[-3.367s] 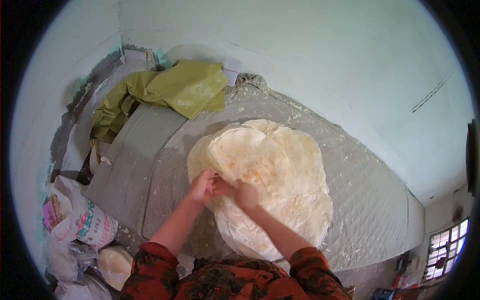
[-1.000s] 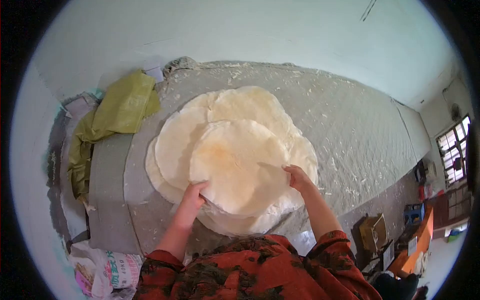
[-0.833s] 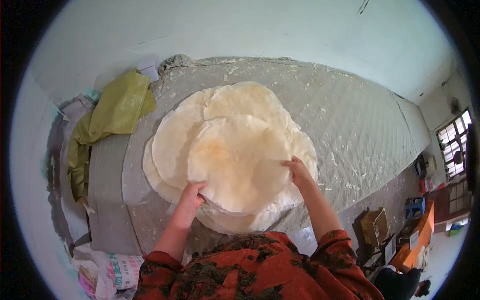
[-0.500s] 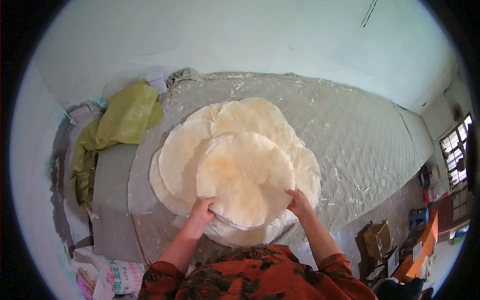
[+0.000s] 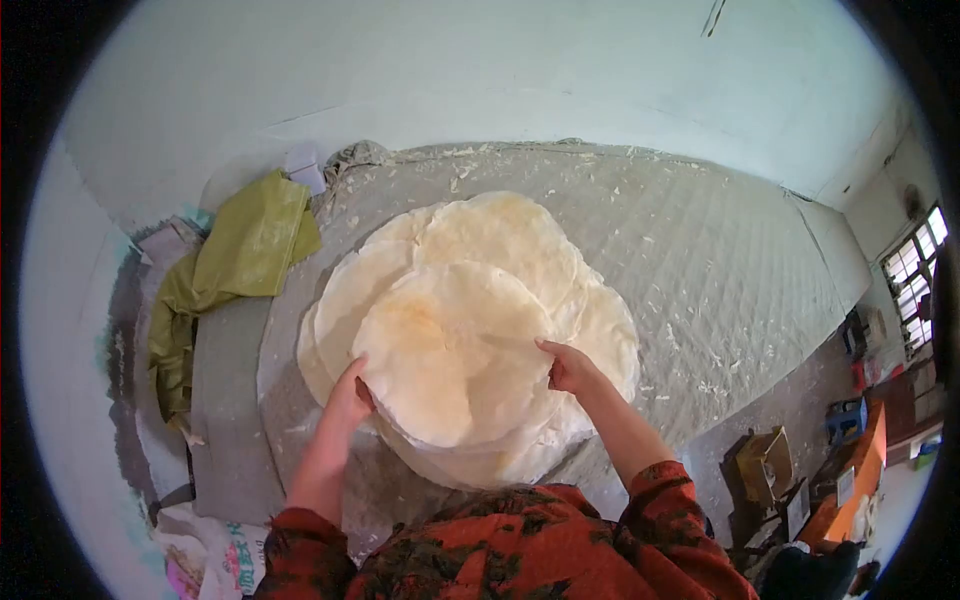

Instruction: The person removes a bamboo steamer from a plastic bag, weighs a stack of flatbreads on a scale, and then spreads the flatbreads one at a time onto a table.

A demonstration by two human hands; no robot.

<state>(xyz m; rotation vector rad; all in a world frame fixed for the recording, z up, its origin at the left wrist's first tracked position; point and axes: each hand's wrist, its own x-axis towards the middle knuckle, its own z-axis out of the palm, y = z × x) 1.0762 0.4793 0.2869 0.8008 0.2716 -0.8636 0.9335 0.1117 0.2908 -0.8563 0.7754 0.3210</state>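
A thin, round, pale flatbread [image 5: 450, 350] with a browned patch near its upper left lies on top of a spread pile of similar flatbreads [image 5: 600, 330]. My left hand [image 5: 350, 396] grips its left edge, with the other fingers under the rim. On the right edge, my right hand [image 5: 572, 368] has the thumb on top and the fingers curled below. The pile's sheets overlap one another, and their outer edges show behind and to both sides of the held one.
Grey cloth [image 5: 700, 270] with scattered pale crumbs covers the broad surface up to the wall. A folded olive-green sheet [image 5: 245, 240] lies at the left, and a printed white sack [image 5: 215, 550] sits lower left. Several boxes, including a wooden one [image 5: 763, 468], stand on the floor at right.
Both hands have shifted left with the flatbread, the right hand also upward along its edge. More of the pile shows at the right. The camera view has tilted slightly.
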